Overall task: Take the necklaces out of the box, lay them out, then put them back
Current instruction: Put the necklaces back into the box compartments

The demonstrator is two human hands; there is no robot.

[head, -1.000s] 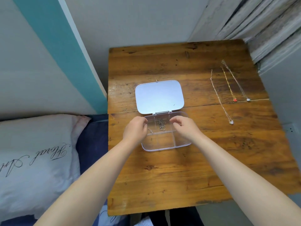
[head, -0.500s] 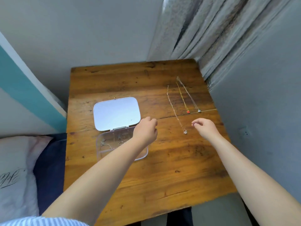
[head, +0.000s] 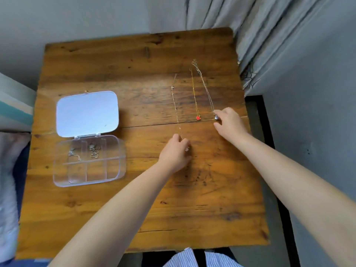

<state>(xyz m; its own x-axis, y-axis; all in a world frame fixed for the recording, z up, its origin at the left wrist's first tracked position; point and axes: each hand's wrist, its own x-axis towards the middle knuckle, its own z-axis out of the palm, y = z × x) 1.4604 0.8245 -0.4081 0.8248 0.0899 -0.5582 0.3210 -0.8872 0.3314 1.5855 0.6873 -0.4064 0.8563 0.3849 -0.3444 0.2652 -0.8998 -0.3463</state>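
Necklaces lie in a row on the right half of our brown wooden table (head: 119, 209): three thin chains stretched out side by side, running away from us. Leftmost is a pale silver chain with a small square link (head: 175, 101); in the middle, a gold chain with a red pendant (head: 195, 97), the pendant at its near end; rightmost, a long silver chain with a grey pendant (head: 205, 85).

Our left hand (head: 176, 154) rests on the table at the near end of the pale silver chain, fingers curled in over it. A small sparkling pendant shows at the fingertips, though we cannot tell whether the fingers have actually pinched it or only touch it. Our right hand (head: 230, 123) reaches to the near end of the long silver chain, thumb and forefinger brought close together right at the grey pendant; whether they grip it is also unclear.

Well apart to the left sits the clear plastic compartment box (head: 89, 171), its lid (head: 86, 113) swung fully open and lying flat behind it. Two tangled silver necklaces (head: 84, 152) sit in the far compartments; the near compartments show only table through the plastic.

Grey curtains (head: 250, 35) hang beyond the table's far right corner.
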